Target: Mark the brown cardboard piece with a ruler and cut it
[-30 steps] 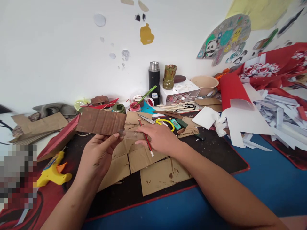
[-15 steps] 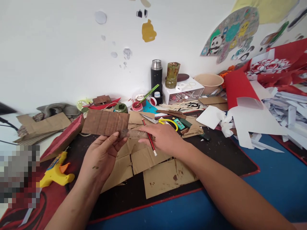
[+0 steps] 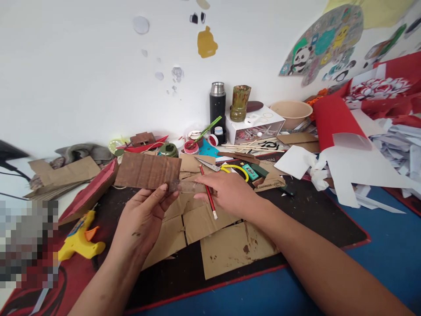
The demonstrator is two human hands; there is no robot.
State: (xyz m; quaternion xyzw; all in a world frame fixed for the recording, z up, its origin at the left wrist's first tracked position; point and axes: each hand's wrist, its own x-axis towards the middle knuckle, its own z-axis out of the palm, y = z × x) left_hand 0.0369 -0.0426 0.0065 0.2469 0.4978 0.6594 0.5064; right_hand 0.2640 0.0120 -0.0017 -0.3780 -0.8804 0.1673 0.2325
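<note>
My left hand (image 3: 144, 219) holds up a brown painted piece of corrugated cardboard (image 3: 148, 170) by its lower right corner, pinched between thumb and fingers. My right hand (image 3: 230, 193) grips a red pencil (image 3: 207, 191) and also touches a clear ruler (image 3: 190, 187) that runs from the brown piece's corner toward that hand. Both hands hover above several plain cardboard pieces (image 3: 226, 245) lying on a black mat (image 3: 315, 219).
A yellow glue gun (image 3: 80, 239) lies at the left. Scissors with yellow handles (image 3: 223, 167), paint pots, a black flask (image 3: 217, 105), a white box and a bowl (image 3: 291, 113) crowd the back. Red and white paper (image 3: 362, 145) piles up at the right.
The view has shifted slightly, so everything sits a little further right and lower. Both hands keep the same hold on the brown cardboard, ruler and pencil.
</note>
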